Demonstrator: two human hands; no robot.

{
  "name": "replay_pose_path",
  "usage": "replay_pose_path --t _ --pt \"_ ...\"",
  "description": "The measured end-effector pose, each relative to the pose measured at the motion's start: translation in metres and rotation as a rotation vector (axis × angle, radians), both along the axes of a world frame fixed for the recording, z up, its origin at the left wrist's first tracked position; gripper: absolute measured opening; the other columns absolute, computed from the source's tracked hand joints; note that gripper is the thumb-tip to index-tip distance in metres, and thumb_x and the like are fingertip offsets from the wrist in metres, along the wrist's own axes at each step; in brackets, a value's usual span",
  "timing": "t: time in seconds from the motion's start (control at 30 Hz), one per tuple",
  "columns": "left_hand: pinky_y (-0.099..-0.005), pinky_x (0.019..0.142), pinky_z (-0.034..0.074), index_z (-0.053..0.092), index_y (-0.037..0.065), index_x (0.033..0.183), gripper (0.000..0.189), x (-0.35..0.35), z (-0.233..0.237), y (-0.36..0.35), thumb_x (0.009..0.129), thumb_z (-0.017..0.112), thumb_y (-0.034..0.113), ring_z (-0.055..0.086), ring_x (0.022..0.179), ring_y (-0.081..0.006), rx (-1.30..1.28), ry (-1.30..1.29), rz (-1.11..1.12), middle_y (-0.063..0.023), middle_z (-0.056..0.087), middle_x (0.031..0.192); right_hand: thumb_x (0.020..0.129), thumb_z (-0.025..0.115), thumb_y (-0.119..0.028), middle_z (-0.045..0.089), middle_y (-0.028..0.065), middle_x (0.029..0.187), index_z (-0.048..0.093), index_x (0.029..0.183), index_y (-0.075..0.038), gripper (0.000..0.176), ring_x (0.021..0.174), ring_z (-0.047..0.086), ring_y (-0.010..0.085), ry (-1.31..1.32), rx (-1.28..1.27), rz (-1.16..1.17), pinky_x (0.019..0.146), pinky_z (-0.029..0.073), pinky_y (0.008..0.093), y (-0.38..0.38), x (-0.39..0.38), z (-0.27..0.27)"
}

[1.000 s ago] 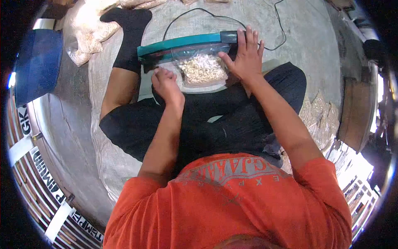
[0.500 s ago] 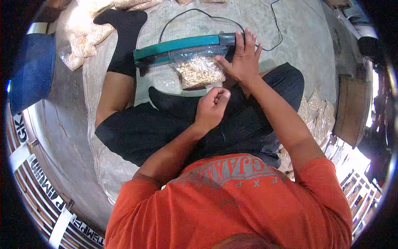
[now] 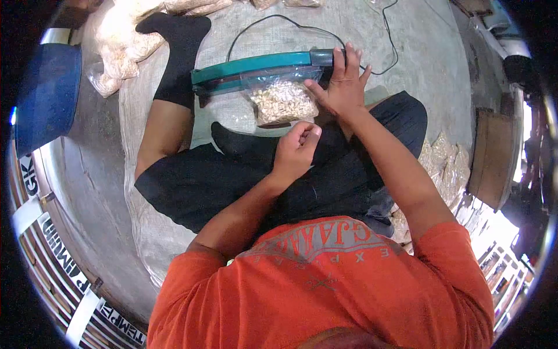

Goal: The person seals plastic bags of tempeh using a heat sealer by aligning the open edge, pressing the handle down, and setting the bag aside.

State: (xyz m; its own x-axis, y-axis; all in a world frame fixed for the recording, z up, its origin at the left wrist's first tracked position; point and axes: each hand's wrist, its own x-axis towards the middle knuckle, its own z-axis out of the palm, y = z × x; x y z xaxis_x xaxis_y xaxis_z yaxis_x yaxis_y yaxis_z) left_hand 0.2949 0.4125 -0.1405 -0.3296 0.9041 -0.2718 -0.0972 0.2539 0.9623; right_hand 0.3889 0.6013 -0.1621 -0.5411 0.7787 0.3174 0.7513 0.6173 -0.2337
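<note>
A teal impulse sealer (image 3: 256, 64) lies across the floor sheet before my crossed legs, its arm down over the top of a clear plastic bag (image 3: 286, 102). Pale, chopped-looking pieces fill the bag, which hangs out on my side of the sealer. On the grey end of the sealer arm rests my right hand (image 3: 347, 87), flat with fingers spread, its thumb beside the bag. Curled into a loose fist, my left hand (image 3: 297, 150) sits just below the bag over my lap. Nothing shows in that fist.
Filled plastic bags (image 3: 119, 61) are heaped at the upper left, and more filled bags (image 3: 444, 160) lie to my right. A black cable (image 3: 261, 20) loops behind the sealer. A blue container (image 3: 49, 96) stands at far left, a wooden board (image 3: 494, 160) at far right.
The view has shifted slightly, so the scene sits a little lower and further right. Both hands, the bag and the sealer keep the same arrangement.
</note>
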Motion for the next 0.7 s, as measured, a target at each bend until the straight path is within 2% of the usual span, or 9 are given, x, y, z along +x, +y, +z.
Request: replay_pose_path --t 0.4,0.6,0.7 --pt "-0.0266 0.062 0.046 0.066 0.001 0.104 0.025 -0.005 0.004 0.0 0.102 0.063 0.026 0.052 0.066 -0.0061 0.02 -0.001 0.019 0.0002 0.058 0.073 0.075 0.06 -0.086 0.014 0.0232 0.167 0.015 0.16 -0.016 0.119 0.152 0.012 0.0511 0.003 0.001 -0.003 0.11 0.007 0.0814 -0.001 -0.001 -0.001" --pt "-0.0289 0.066 0.049 0.067 0.001 0.105 0.027 -0.008 0.004 -0.001 0.102 0.064 0.028 0.058 0.069 -0.0096 0.029 0.002 0.027 -0.004 0.064 0.077 0.076 0.059 -0.086 0.014 0.0225 0.167 0.016 0.16 -0.016 0.118 0.153 0.012 0.0509 -0.012 -0.009 -0.012 0.11 0.007 0.0818 -0.003 -0.002 0.002" --pt "-0.0298 0.068 0.05 0.068 0.001 0.107 0.029 -0.009 0.013 -0.003 0.101 0.064 0.029 0.06 0.071 -0.0109 0.014 0.065 0.027 -0.0054 0.066 0.079 0.08 0.061 -0.081 0.015 0.0214 0.165 0.015 0.159 -0.014 0.113 0.152 0.016 0.0486 -0.06 -0.005 -0.037 0.11 0.012 0.0812 -0.008 -0.002 0.008"
